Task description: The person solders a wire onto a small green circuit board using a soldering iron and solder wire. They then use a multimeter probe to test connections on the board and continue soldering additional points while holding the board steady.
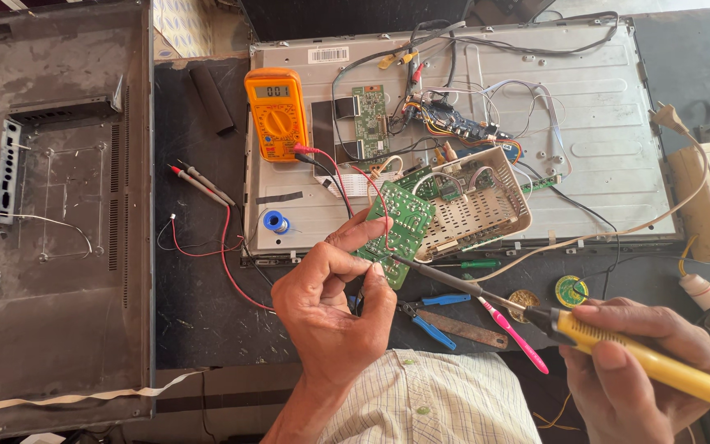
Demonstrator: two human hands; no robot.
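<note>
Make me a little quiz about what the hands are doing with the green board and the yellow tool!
1. True or false: the left hand holds the green board.
2. Which hand holds the yellow soldering iron?
A. left
B. right
C. neither
3. Fill in: the orange meter lies on the back of a flat ____.

Key:
1. True.
2. B, the right hand; the iron's tip reaches the board.
3. Screen.
</note>
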